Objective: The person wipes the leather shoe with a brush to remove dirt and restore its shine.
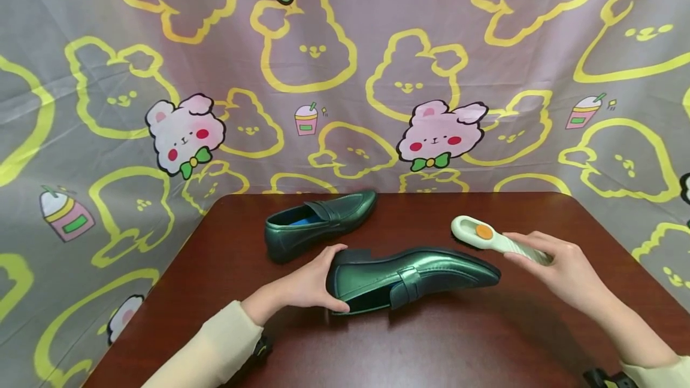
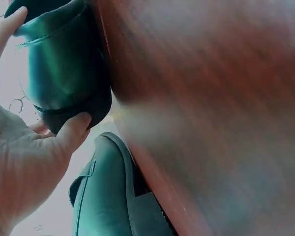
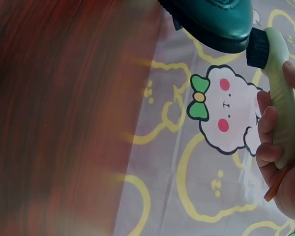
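Note:
My left hand (image 1: pixel 309 283) grips a dark green loafer (image 1: pixel 372 277) by its heel end, thumb at the opening and fingers round the heel. The shoe is tipped on its side, toe pointing right. In the left wrist view the thumb and fingers span the loafer's back (image 2: pixel 64 69). My right hand (image 1: pixel 560 262) holds a pale green shoe brush (image 1: pixel 487 238) by its ribbed handle. An orange button sits on the brush head. In the right wrist view the dark bristles (image 3: pixel 258 48) are close beside the toe of the shoe (image 3: pixel 221 24).
A second green loafer (image 1: pixel 318 220) with a blue insole stands upright behind the held one, on the dark red-brown table (image 1: pixel 420 346). A grey curtain (image 1: pixel 350 64) printed with cartoon animals hangs behind the table's far edge.

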`<state>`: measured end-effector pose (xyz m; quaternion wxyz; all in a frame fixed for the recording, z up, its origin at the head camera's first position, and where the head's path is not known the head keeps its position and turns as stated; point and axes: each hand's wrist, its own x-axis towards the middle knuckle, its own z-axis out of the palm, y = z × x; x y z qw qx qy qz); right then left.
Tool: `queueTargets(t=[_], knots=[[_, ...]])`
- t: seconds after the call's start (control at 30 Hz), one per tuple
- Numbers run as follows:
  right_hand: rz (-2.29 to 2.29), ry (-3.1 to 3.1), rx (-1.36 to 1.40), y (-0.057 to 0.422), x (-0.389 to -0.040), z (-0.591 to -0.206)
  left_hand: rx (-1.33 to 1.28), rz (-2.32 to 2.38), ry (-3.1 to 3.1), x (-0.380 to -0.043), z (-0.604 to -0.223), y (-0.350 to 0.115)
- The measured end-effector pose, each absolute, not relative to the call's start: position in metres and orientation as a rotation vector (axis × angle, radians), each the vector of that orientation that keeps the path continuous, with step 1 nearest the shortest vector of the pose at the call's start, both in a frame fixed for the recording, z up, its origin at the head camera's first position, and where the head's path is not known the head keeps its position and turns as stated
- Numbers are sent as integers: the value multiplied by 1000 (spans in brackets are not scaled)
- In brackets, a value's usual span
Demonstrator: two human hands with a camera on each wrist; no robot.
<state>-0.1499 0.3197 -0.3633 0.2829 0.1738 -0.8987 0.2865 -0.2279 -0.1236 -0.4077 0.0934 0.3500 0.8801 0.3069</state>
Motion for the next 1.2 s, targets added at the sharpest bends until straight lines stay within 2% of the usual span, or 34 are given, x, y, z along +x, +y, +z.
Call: queueTargets(t=[0.33, 0.57, 0.9, 1.2], knots=[[762, -2404, 466, 319, -149, -361, 1068, 779, 2592, -225, -405, -126], [782, -2403, 464, 318, -148, -359, 989, 773, 2625, -230, -404, -129], [774, -2390, 499, 317, -151, -356, 1221, 951, 2591, -237, -396, -128], [775, -2400, 500, 314, -149, -354, 1075, 1126, 2490, -238, -394, -127]])
